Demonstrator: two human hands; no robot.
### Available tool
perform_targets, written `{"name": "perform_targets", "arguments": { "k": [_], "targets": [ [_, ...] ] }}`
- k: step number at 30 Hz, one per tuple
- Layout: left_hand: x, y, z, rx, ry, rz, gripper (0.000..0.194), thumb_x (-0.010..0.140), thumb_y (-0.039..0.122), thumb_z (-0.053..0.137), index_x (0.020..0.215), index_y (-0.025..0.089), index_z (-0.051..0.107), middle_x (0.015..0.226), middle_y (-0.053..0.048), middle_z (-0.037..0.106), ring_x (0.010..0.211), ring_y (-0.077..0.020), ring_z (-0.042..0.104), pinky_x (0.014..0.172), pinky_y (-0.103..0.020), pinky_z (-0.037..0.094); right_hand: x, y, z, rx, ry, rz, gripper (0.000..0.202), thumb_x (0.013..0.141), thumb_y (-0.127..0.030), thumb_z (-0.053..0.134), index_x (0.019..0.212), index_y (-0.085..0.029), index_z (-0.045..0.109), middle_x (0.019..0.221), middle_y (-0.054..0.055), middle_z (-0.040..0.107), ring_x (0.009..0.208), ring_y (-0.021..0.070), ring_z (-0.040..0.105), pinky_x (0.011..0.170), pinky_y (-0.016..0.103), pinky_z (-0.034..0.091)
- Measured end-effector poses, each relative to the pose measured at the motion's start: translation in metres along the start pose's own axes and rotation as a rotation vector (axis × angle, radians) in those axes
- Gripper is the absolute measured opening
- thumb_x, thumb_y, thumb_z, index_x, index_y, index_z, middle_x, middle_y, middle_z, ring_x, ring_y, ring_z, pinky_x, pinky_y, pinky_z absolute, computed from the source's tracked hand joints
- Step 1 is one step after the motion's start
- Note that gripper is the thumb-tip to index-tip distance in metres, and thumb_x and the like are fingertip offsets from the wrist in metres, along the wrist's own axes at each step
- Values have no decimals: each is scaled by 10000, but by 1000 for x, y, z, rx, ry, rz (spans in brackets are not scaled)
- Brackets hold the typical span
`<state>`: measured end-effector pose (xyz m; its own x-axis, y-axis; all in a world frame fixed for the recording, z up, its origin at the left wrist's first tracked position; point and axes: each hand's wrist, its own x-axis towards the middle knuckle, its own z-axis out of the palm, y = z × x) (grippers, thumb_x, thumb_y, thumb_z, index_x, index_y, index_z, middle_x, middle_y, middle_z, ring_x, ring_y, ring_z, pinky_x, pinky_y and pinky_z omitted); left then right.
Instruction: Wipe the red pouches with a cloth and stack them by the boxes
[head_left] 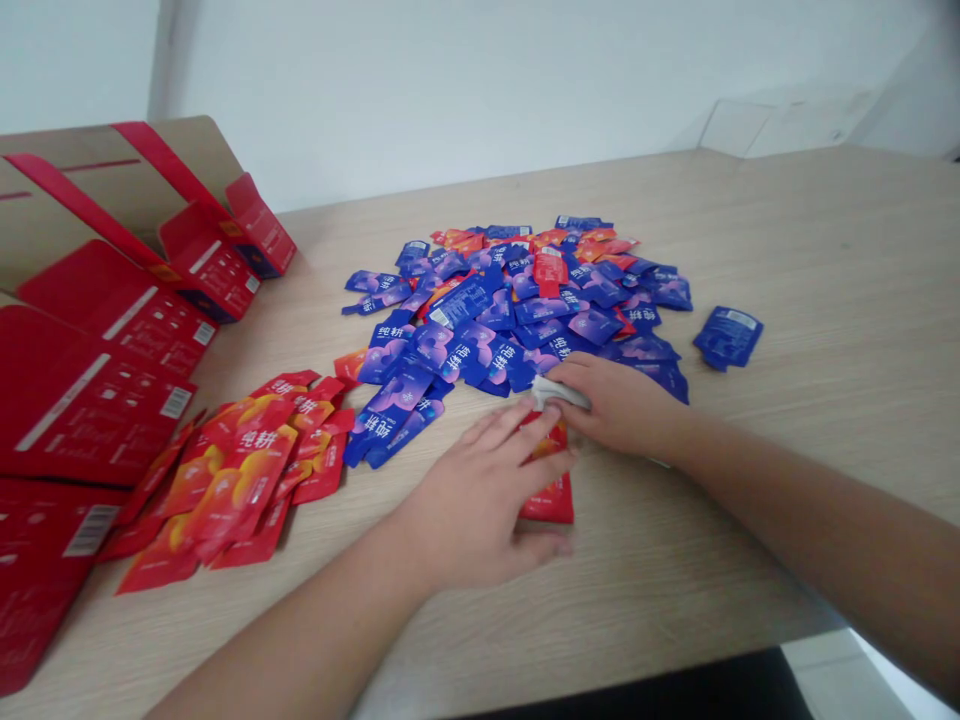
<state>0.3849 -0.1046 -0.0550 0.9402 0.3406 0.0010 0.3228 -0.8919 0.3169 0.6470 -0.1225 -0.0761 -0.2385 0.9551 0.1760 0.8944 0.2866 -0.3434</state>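
One view here, straight from my head, and I'm looking forward and steeply down at the table (832, 300)! My left hand (480, 500) and right hand (611, 400) sit close, mid-frame, forearms sweeping in from below and the right; up top, the view reaches the white wall (480, 100).

The left hand (480, 500) is palm down, its fingers (550, 470) spread; the right hand (600, 398) is curled inward.
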Motion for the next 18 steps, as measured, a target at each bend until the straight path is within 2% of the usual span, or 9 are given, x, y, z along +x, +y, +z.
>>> {"name": "perform_targets", "arguments": {
  "k": [1,3,5,6,8,11,14,16,18],
  "targets": [
    [1,5,2,-17,-4,27,835,886,735,762,1566,292,567,1748,-119,387,1642,-414,286,1344,-578,262,0,0,0,27,43,14,254,1060,-359,565,1225,-203,678,1238,131,711,1151,293,679,1002,447,541],
    [2,16,7,-15,7,-16,734,885,715,771,1429,234,666,1679,-177,473,1602,-438,367,1314,-581,333,0,0,1,78,162,51,218,1050,-362,590,1183,-207,667,1188,119,709,1105,284,683,972,435,544],
    [4,26,11,38,26,-84,548,957,523,742,1367,166,678,1630,-233,509,1579,-429,410,1294,-561,379,0,1,3,114,297,79,173,1031,-350,625,1135,-216,660,1111,100,708,1037,277,685,923,424,548],
    [4,30,12,74,25,-114,504,974,404,709,1397,136,651,1622,-254,508,1567,-419,433,1273,-543,416,1,1,3,122,357,87,156,1019,-340,644,1119,-221,657,1079,91,707,1006,275,684,900,421,547],
    [3,33,10,145,2,-188,563,972,214,630,1518,110,543,1621,-269,506,1489,-396,544,1173,-509,537,1,3,3,128,445,82,141,998,-314,672,1109,-229,653,1045,81,708,967,273,679,871,422,541],
    [-1,30,3,197,23,-328,667,974,62,514,1618,205,415,1647,-203,502,1222,-321,747,937,-442,668,0,2,1,144,492,61,132,999,-311,676,1106,-242,644,1031,77,711,935,271,672,836,423,533],
    [-2,22,-4,151,76,-432,557,1003,61,463,1527,245,506,1542,-135,598,970,-253,802,784,-385,676,-3,-1,-3,155,505,30,116,1004,-313,668,1096,-251,634,1005,69,700,903,264,663,807,417,525],
    [0,18,-6,140,36,-474,367,1031,136,470,1354,224,620,1296,-111,715,867,-268,797,707,-392,657,-4,-3,-4,162,482,-5,114,999,-300,669,1091,-249,627,1005,67,692,900,259,658,807,413,522],
    [2,18,-6,140,-8,-489,253,1059,219,462,1213,220,663,1067,-87,749,824,-297,787,679,-415,639,-5,-5,-4,176,435,-38,118,990,-283,677,1087,-243,623,1014,66,686,905,251,655,814,406,521]
  ]
}}
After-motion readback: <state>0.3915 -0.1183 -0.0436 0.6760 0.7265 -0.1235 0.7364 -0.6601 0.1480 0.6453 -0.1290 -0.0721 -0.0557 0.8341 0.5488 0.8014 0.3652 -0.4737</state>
